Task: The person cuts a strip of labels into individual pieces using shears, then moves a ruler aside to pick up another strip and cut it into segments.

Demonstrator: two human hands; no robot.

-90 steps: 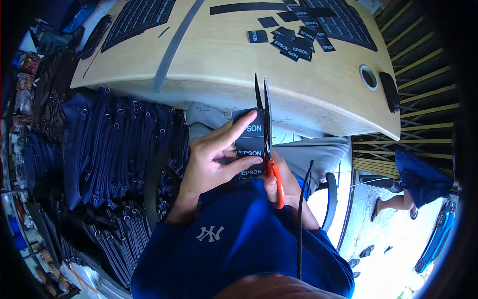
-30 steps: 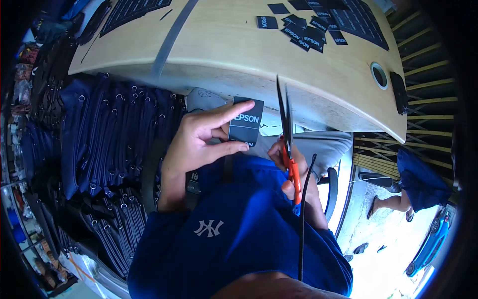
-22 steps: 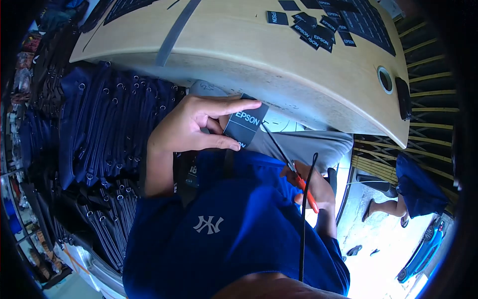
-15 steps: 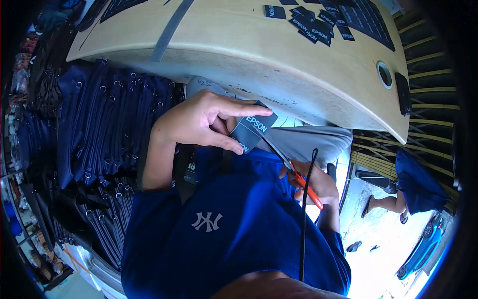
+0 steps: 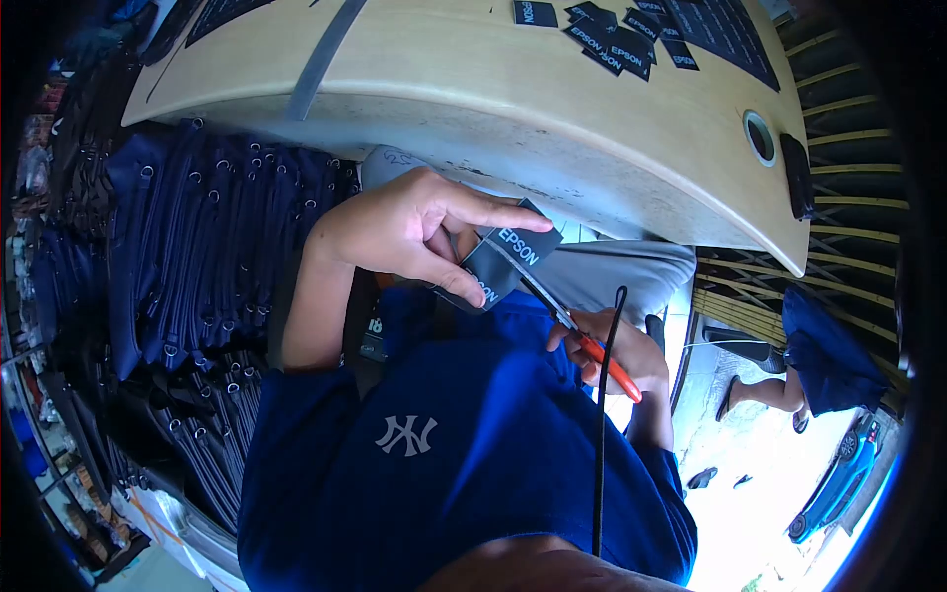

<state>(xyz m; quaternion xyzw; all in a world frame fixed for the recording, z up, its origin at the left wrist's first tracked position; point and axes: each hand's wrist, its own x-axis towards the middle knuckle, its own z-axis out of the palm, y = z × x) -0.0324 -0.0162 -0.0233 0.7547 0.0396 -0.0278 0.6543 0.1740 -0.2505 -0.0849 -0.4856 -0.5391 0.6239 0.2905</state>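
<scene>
Between its thumb and fingers my left hand [image 5: 424,232] pinches a black piece [image 5: 513,252] printed with white EPSON lettering. The fingers of my right hand [image 5: 621,350] are wrapped round the red handles of scissors [image 5: 607,367]. Their blades reach up and left to the lower right edge of the black piece, along a light line between two printed words. On the wooden table [image 5: 444,59] lie several small cut EPSON pieces [image 5: 612,44] in a loose pile.
A larger printed black sheet [image 5: 725,39] lies beside the pile. A grey strip [image 5: 326,59] crosses the table edge. Dark blue straps with rings [image 5: 212,247] hang at the left. A person's leg [image 5: 769,393] and a blue car [image 5: 837,483] show at the right.
The black piece and my left hand have shifted slightly right. A slit now shows along the light line where the scissor blades meet the piece. The view has shifted a little.
</scene>
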